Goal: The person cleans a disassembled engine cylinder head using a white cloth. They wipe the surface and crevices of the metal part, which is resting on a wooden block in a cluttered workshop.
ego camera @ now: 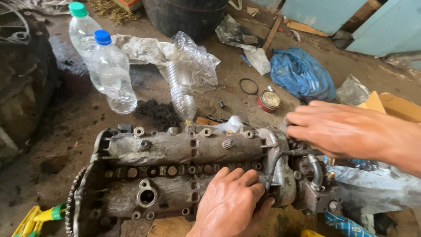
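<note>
Soft, even daylight over a grimy floor, with wide-angle stretch at the edges.

Light falls from above and the upper right, brightest on the pale blue panels [333, 13] and the clear plastic bottles [112, 72], which carry small glints. The left edge sinks into deep shadow. The right hand [337, 129] is slightly smeared by motion; the left hand [232, 204] and the engine casting [175, 149] stay sharp.
</note>
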